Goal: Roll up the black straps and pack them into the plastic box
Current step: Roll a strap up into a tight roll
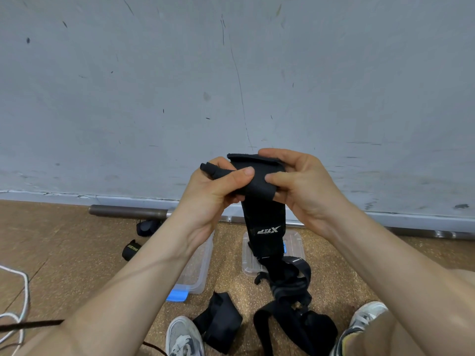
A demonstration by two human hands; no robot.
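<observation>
Above the plastic box (198, 273), left hand (213, 191) and right hand (300, 183) both pinch 1 black strap (262, 201) (XTEP logo). Its tail hangs to the floor.

Single head-worn wide-angle view, looking forward and down.
It sits close above the left hand (213, 194) and right hand (305, 186), both mid-frame; the wall (231, 73) fills the upper half, the floor (64, 240) the lower, with the person's shoes (183, 337) at the bottom edge.

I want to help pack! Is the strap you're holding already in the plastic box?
No, the left hand and right hand hold the strap in the air, outside the plastic box.
</observation>
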